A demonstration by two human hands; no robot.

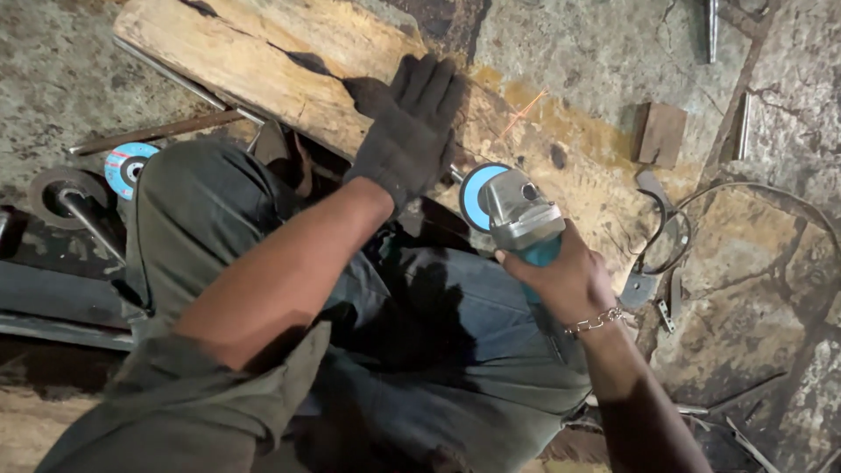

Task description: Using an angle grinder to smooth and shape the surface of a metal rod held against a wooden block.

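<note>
My left hand [410, 131] wears a dark knitted glove and lies open, palm down, fingers spread flat on the wooden plank [289, 74]. It grips nothing; it presses on the wood near the plank's lower edge. The plank runs at a slant from the upper left toward the right, resting on the cracked stone floor [771, 175]. Its surface is pale, worn and split along the grain, with yellowish staining toward the right end.

My right hand [565, 280] is bare, with a chain bracelet [596, 321] at the wrist. It is closed around the body of the angle grinder [521, 219]. The grinder has a grey metal head and a teal body, and it carries a blue disc [477, 193] on its left side. The disc sits just beside my gloved hand, at the plank's lower edge. Whether the disc touches the wood, I cannot tell.

I am crouched over the work; my knees in grey trousers [210, 201] fill the middle of the view.

To the left, on the floor, lies a spare blue disc [127, 166], next to a round dark metal plate [61, 188] with a rod fixed to it. A thin rusty bar [158, 133] lies just below the plank's left end. To the right, a small wooden block [660, 133] stands on the floor, and a cable [753, 188] curves past it.
</note>
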